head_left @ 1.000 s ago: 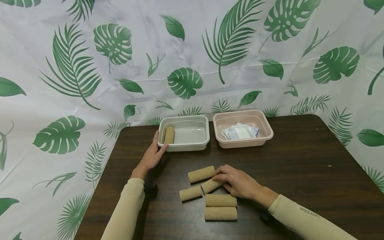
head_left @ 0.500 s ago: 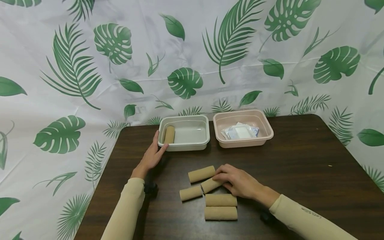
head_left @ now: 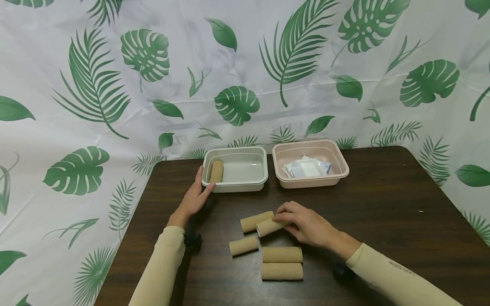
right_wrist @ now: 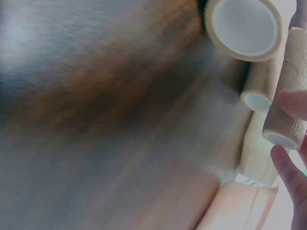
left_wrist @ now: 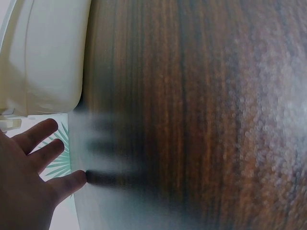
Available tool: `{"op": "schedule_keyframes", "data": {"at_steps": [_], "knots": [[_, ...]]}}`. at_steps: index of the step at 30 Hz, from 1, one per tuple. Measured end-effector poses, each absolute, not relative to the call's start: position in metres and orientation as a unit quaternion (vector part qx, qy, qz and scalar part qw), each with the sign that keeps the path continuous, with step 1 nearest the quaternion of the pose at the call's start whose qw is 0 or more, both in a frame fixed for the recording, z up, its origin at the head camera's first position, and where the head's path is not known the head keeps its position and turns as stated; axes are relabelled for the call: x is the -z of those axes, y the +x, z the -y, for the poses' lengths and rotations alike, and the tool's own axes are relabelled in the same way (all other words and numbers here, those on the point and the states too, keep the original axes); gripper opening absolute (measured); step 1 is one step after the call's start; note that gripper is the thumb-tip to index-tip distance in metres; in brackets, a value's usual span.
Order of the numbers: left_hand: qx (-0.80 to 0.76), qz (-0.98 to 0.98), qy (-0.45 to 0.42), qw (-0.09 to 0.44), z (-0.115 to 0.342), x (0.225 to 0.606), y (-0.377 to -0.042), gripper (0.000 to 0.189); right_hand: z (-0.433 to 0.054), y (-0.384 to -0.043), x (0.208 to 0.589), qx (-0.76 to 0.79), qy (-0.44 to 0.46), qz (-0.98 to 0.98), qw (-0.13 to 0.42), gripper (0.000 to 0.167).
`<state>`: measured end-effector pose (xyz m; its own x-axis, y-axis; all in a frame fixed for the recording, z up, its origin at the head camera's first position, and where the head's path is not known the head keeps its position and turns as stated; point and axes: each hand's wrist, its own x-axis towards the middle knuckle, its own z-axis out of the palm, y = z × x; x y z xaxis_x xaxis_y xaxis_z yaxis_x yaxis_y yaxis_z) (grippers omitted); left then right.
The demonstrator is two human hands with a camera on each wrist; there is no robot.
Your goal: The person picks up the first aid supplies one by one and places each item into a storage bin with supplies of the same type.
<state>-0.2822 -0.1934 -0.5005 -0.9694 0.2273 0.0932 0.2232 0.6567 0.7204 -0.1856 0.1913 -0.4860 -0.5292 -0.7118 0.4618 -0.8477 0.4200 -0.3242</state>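
My right hand (head_left: 304,225) pinches a tan bandage roll (head_left: 268,227) by its right end. The right wrist view shows this roll's (right_wrist: 290,86) woven-looking surface and pale end, with thumb and fingers on either side. In the head view it overlaps another roll (head_left: 252,222) behind it. A shorter roll (head_left: 243,246) lies to its left, and two longer rolls (head_left: 282,255) lie side by side in front. My left hand (head_left: 192,199) rests at the near left corner of a pale grey bin (head_left: 245,185), fingers spread and straight. One roll (head_left: 216,171) lies inside that bin.
A pink bin (head_left: 310,183) holding white and blue packets (head_left: 308,168) stands right of the grey one, at the back of the dark wooden table (head_left: 383,204). Behind the table hangs a leaf-patterned sheet (head_left: 237,51).
The right hand has raised the pinched roll and moved it slightly away from me, apart from the shorter roll it lay against. The left hand has stayed at the grey bin.
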Motion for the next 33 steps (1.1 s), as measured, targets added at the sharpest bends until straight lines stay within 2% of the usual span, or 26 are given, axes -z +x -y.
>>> {"op": "schedule_keyframes", "data": {"at_steps": [17, 22, 33], "knots": [[-0.396, -0.909, 0.131, -0.004, 0.193, 0.502, -0.284, 0.08, -0.157, -0.211, 0.466, -0.267, 0.408, 0.857, 0.168, 0.043], [-0.394, -0.91, 0.131, -0.003, 0.193, 0.501, -0.283, 0.08, -0.148, -0.223, 0.461, -0.298, 0.361, 0.865, 0.181, 0.042], [-0.392, -0.911, 0.128, -0.01, 0.193, 0.501, -0.283, 0.08, -0.13, -0.252, 0.455, -0.4, 0.196, 0.881, 0.159, 0.038]]}}
